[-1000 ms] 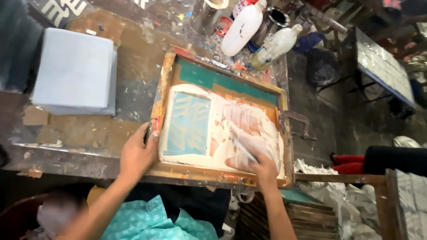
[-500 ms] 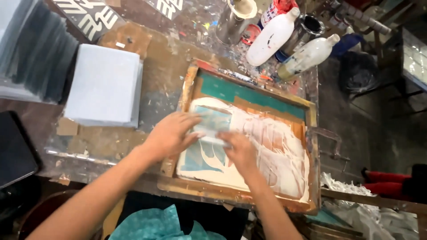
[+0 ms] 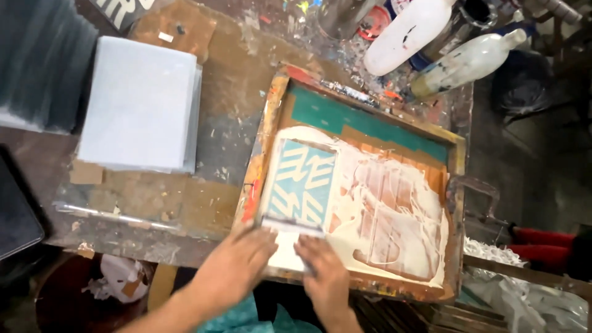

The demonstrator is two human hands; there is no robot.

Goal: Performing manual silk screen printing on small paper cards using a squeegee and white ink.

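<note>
**Both hands on squeegee at near edge of print screen**

L hand (image 3: pixel 237 266) & R hand (image 3: pixel 324 271) sit side by side, just apart, at the near rail of the wooden screen frame (image 3: pixel 266 132). Both palms down, fingers spread and pressing on a squeegee (image 3: pixel 291 226), a thin pale bar lying crosswise right under the fingertips. Can't tell if fingers wrap it or only press flat on top; no closed grip shows.

Just beyond the fingertips: teal stencil panel (image 3: pixel 301 184) w/ pale zigzag shapes, wiped mostly clean. To the R of the hands & further out, thick cream ink (image 3: pixel 394 231) smeared over the mesh, streaked in bands. Past the stencil, at the far end of the frame, a strip of green tape (image 3: pixel 364 120).

Well beyond the hands, past the frame: white plastic bottle (image 3: pixel 407 34) and a clear-ish bottle (image 3: pixel 468 61) lying tilted, plus a metal can (image 3: pixel 339 15), all on the paint-spattered worktable (image 3: pixel 234 111).

Left of L hand & further out: stack of pale grey sheets (image 3: pixel 139 105), squared up, well apart from the frame. Near-left, below the table edge: dark bin (image 3: pixel 86 296) w/ crumpled rags. Forearms come in from the bottom, over teal fabric (image 3: pixel 246 317).
</note>
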